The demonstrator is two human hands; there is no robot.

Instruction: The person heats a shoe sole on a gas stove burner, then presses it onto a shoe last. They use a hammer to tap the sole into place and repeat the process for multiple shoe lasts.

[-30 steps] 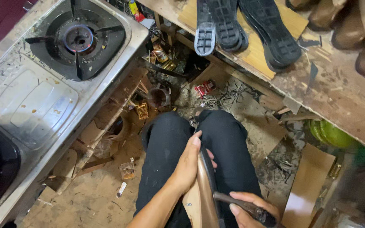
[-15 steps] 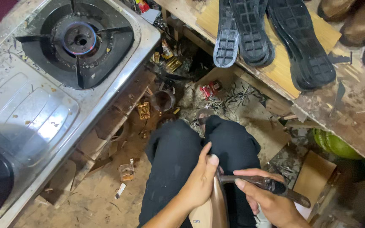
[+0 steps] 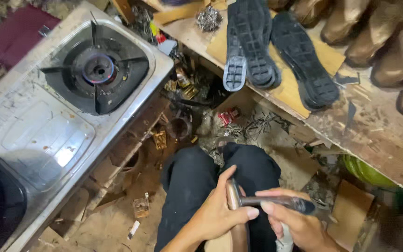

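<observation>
Left hand [image 3: 215,214] clasping shoe [image 3: 233,205], right hand [image 3: 299,224] gripping hammer [image 3: 276,202], between stove [image 3: 71,107] and bench edge [image 3: 350,140].

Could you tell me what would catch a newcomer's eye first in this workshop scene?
Low in the middle, the left hand steadies a tan shoe piece over the lap while the right hand grips a hammer against it. A gas stove fills the upper left, and black soles lie on the bench above.

Right hand [image 3: 299,224] gripping hammer [image 3: 276,202]
</observation>
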